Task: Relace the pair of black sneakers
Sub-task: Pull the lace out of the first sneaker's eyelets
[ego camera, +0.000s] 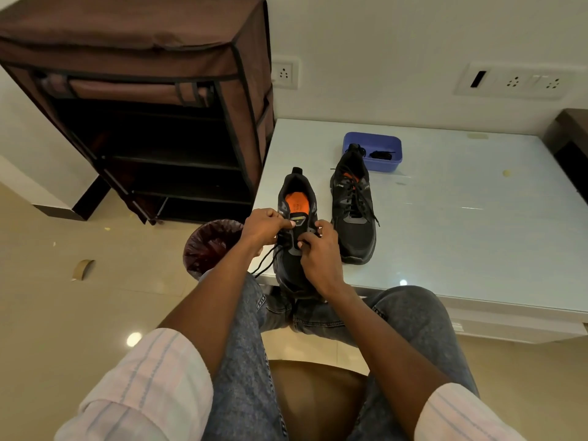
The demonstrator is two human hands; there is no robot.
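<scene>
Two black sneakers with orange insoles stand on the pale table [461, 218]. The near sneaker [294, 192] sits at the table's front left corner, its toe toward me. My left hand [262, 227] pinches its black lace [265, 264] at the left eyelets; a loose end trails down over the table edge. My right hand [319, 249] presses on the tongue and right eyelets, fingers closed on the lace there. The second sneaker [353, 211] stands just to the right, laced, with loose ends.
A blue plastic tub [386, 143] holding black laces stands behind the second sneaker. A brown fabric shoe rack [159, 122] is to the left of the table. A bin with a dark liner [208, 246] sits on the floor below my left hand. My knees are under the table edge.
</scene>
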